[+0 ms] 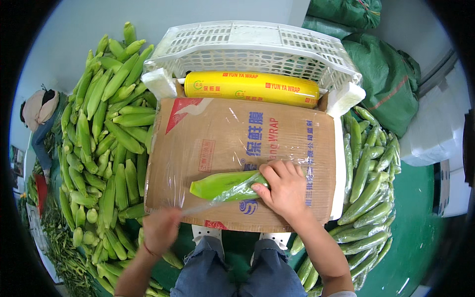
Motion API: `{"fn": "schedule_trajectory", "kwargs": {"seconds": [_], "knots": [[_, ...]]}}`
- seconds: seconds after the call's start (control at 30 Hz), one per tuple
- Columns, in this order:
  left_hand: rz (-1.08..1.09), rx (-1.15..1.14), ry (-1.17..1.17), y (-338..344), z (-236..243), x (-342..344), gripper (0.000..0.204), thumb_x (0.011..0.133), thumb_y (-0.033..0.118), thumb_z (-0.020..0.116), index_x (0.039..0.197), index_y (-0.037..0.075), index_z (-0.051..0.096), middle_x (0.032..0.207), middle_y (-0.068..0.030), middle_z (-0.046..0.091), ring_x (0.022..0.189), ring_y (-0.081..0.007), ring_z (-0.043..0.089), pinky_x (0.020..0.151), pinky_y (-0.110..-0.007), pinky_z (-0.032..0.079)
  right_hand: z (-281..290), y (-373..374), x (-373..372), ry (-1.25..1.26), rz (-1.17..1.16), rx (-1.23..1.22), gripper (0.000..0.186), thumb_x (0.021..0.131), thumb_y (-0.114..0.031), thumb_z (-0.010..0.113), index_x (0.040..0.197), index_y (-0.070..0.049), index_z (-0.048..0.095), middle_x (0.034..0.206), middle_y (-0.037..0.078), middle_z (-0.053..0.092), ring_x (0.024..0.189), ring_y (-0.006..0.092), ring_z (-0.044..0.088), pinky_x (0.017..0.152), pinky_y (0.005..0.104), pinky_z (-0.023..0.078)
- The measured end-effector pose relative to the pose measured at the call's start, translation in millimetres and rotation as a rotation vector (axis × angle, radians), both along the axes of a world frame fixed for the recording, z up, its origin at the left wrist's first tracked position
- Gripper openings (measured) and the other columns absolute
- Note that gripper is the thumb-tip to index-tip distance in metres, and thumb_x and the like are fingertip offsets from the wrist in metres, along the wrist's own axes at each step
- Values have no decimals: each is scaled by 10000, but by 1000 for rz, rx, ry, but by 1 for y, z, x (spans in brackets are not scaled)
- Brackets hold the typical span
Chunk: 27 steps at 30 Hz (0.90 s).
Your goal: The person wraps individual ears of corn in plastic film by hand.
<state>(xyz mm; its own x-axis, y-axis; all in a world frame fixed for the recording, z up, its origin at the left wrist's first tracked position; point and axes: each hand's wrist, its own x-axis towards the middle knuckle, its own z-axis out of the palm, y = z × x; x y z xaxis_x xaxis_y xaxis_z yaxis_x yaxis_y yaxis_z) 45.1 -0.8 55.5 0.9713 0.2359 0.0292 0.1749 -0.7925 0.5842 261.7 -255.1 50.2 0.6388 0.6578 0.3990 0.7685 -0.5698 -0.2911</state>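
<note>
A green ear of corn in its husk (pixel 217 185) lies across the top of a brown cardboard box (pixel 185 148). My right hand (pixel 284 188) is closed around its right end, thumb on top. Clear cling film (pixel 240 187) covers part of the husk and stretches in a thin, taut strip down to the left. My left hand (pixel 162 228), slightly blurred, is closed on the end of that strip by the box's near left corner. The corn's left end shows bare of film.
A yellow roll of wrap (pixel 252 88) sits behind the box, before a white plastic crate (pixel 257 42). Unwrapped corn (pixel 106 133) is heaped left; film-wrapped corn (pixel 366 218) lies right. Green sacks (pixel 383 74) stand back right. Another person (pixel 40 111) is at the far left.
</note>
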Motion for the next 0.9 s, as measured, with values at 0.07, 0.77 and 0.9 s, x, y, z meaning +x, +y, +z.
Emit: {"fn": "schedule_trajectory", "kwargs": {"seconds": [0.07,0.77,0.9], "knots": [[250,-367,-45,34,11,47,100,849,105,656,868,11,684,923,-156,664,867,-276,666,812,-387,522,-6,-2,4,-28,11,63,321,803,-427,671,902,-122,660,954,41,591,871,249,554,752,396,433],[-506,459,180,14,37,276,756,846,347,683,1401,-56,365,1520,-243,284,1399,-361,314,1120,-442,325,24,36,35,-204,181,-160,600,730,-428,741,1190,-95,545,1171,91,558,1103,266,539,902,385,476],[-632,556,378,-4,32,290,761,812,269,731,1391,-69,371,1494,-245,333,1374,-344,362,1121,-399,346,14,37,54,69,214,-245,561,695,-427,782,1033,-53,536,892,125,630,808,281,647,706,386,536]]}}
